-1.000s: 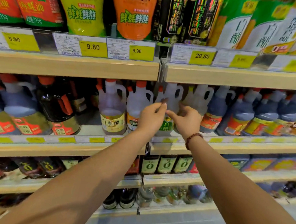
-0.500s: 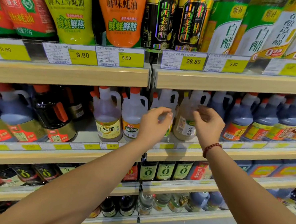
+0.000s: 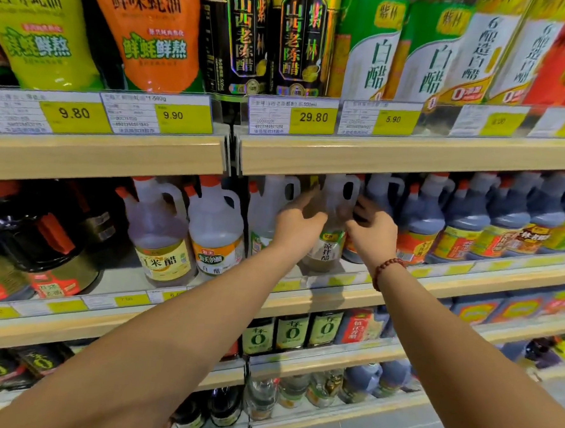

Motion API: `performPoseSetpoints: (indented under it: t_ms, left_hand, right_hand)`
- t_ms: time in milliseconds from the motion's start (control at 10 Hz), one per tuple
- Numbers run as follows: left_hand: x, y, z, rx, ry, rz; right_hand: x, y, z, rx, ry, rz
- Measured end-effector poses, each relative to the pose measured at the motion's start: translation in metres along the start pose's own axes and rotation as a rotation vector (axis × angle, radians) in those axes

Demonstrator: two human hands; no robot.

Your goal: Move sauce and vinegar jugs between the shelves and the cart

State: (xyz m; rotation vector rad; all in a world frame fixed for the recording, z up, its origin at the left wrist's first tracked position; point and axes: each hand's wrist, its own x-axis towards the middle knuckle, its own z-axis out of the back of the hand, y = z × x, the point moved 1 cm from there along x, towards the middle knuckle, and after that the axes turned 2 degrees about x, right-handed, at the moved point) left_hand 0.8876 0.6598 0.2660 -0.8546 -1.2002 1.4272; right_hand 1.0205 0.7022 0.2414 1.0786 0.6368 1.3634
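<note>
Fig. Two-handed reach to a shelved jug, head view. I am reaching both arms forward and slightly up to the clear plastic jug of pale vinegar (image 3: 331, 250), loop-handled and green-and-white labelled. It is standing at the front of the pale wood-edged middle shelf (image 3: 468, 284). The jug is lying straight ahead of me and directly between my hands. Its long axis is running vertically and its handle is facing to my right.

My left hand (image 3: 298, 223) is cupping the jug's left shoulder with the fingers curving up round it. My right hand (image 3: 371, 234) is lying against the handle side with the fingers curled. Motion blur is hiding the contact, so I cannot tell whether either hand is actually gripping.

Both hands are lying about equally near, though the right one is the nearer to the handle. A red-capped clear plastic jug (image 3: 268, 206) is crowding the left flank and a dark-filled plastic jug with an orange label (image 3: 419, 228) the right. The wooden shelf board above (image 3: 410, 155) is hanging just over the neck. I am judging that the jug must come out towards me, kept upright, rather than lifting first. The cart is not showing in view.
</note>
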Motion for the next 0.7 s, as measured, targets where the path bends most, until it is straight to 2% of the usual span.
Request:
performPoseSetpoints:
  t_ms: [300, 500, 700]
  left_hand:
    - [0.002, 0.005, 0.004, -0.041, 0.011, -0.033]
    - [-0.018, 0.014, 0.022, -0.029, 0.013, -0.013]
    - [-0.044, 0.03, 0.052, 0.039, 0.034, -0.039]
  right_hand:
    - [-0.006, 0.002, 0.002, 0.09, 0.009, 0.054]
    - [-0.035, -0.007, 0.001, 0.185, -0.149, 0.054]
    - [-0.065, -0.003, -0.011, 0.207, -0.029, 0.072]
